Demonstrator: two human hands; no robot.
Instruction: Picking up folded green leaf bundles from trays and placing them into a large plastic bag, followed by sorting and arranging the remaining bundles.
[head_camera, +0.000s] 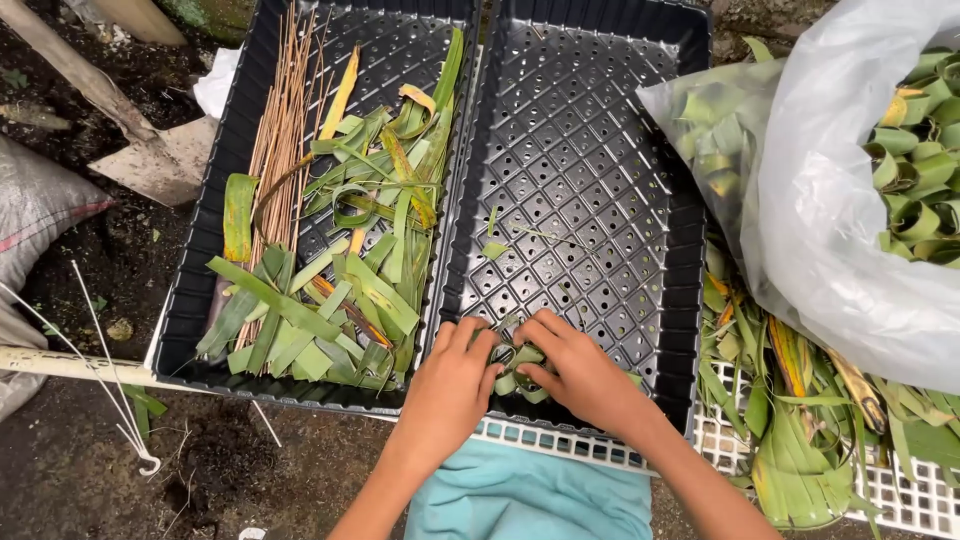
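Both my hands meet at the near edge of the right black perforated tray (590, 160). My left hand (452, 385) and my right hand (578, 370) together grip a small coil of folded green leaf strip (517, 366), fingers closed around it from each side. Much of the coil is hidden by my fingers. The left black tray (215, 215) holds a heap of cut green and yellowing leaf strips (360, 250) and a bundle of thin brown sticks (285, 120) laid lengthwise.
A clear plastic bag (830, 220) at the right is full of rolled green leaf coils (915, 150). Loose leaves (790, 420) lie on a white lattice crate (900, 495) below it. Dark soil, a sack and a spade blade (160, 160) lie left.
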